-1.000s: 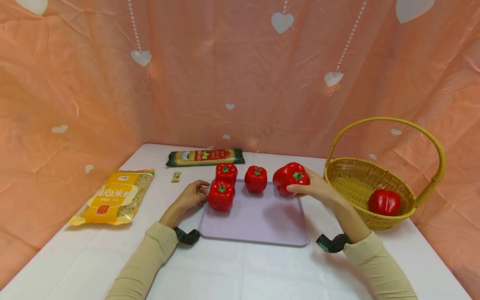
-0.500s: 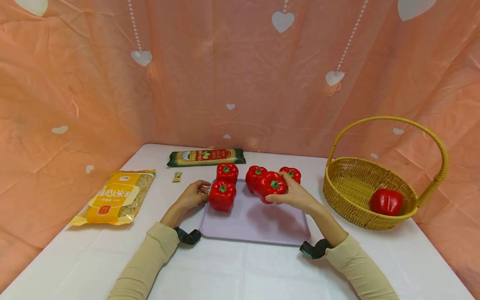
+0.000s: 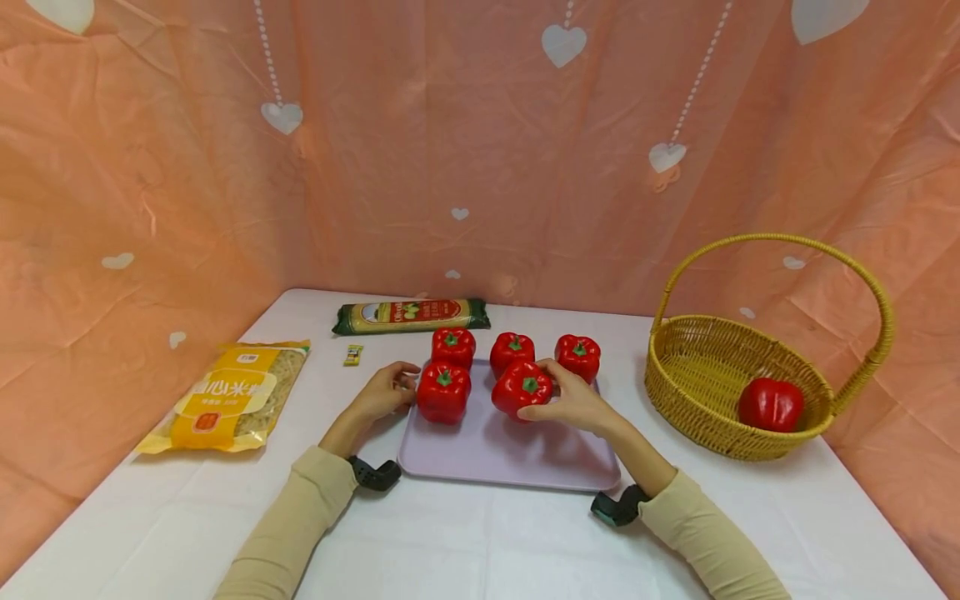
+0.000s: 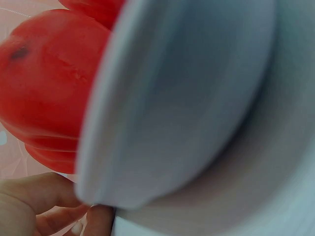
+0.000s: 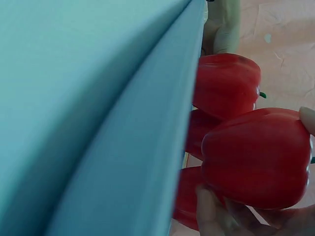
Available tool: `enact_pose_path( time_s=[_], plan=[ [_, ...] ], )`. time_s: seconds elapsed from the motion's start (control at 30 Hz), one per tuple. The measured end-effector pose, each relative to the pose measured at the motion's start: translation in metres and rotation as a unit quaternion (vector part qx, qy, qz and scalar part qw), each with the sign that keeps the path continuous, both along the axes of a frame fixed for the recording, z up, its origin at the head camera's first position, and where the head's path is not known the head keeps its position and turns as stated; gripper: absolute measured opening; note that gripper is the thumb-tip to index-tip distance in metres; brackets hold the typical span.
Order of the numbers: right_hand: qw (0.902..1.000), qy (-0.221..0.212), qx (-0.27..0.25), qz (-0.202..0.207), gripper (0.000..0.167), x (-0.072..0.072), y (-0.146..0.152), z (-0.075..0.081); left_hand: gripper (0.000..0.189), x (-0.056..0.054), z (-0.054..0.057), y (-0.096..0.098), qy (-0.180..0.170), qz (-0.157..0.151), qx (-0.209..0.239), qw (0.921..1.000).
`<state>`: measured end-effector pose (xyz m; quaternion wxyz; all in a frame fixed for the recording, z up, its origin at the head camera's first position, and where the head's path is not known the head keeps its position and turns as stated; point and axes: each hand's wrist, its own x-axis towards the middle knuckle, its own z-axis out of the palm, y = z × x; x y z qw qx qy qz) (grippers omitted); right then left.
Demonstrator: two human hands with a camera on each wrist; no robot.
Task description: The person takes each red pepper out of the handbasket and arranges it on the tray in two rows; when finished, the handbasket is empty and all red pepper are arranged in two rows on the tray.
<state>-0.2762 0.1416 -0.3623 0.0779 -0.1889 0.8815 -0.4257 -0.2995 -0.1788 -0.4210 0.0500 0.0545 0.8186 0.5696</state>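
Observation:
My right hand (image 3: 576,406) grips a red bell pepper (image 3: 517,388) over the middle of the lilac tray (image 3: 502,471); thumb and fingers lie on its sides, and in the right wrist view the held bell pepper (image 5: 258,160) is in front of others. At the tray's left rim is my left hand (image 3: 381,393), its curled fingers (image 4: 44,191) holding the rim in the left wrist view. Close to that hand, a bell pepper (image 3: 443,396) sits in front of another bell pepper (image 3: 453,346). Two more stand along the back, a middle bell pepper (image 3: 512,350) and a right bell pepper (image 3: 577,357).
A woven basket (image 3: 667,385) with a tall handle stands at the right, one red bell pepper (image 3: 770,405) inside. Behind the tray lies a long green-ended packet (image 3: 411,316). A small yellow sachet (image 3: 353,355) and a yellow bag (image 3: 228,398) are at the left.
My right hand has moved left and nearer with its bell pepper, from the tray's back right to its middle. The back-right bell pepper is now uncovered. The left hand stays in place.

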Motion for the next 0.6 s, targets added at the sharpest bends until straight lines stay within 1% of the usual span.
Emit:
enact_pose_path(
  time_s=[0.17, 0.3, 0.43, 0.6],
  plan=[
    [0.9994, 0.029, 0.003, 0.018, 0.076, 0.0009, -0.001, -0.0024, 0.043, 0.0002, 0.0004, -0.0007, 0.015, -0.007, -0.002, 0.9999],
    [0.9987, 0.042, 0.012, 0.026, 0.076, 0.0007, -0.0013, -0.0028, 0.043, 0.0, 0.0026, -0.0005, 0.015, -0.011, -0.001, 0.9998],
    [0.9986, 0.043, 0.02, 0.024, 0.074, 0.0, -0.001, -0.0031, 0.044, 0.0001, 0.0042, 0.0001, 0.006, -0.005, -0.001, 1.0],
    [0.9993, 0.024, -0.008, 0.029, 0.069, -0.0017, -0.0018, -0.0063, 0.044, 0.0002, 0.0034, 0.0003, -0.01, 0.0, -0.007, 0.9999]
  ],
)
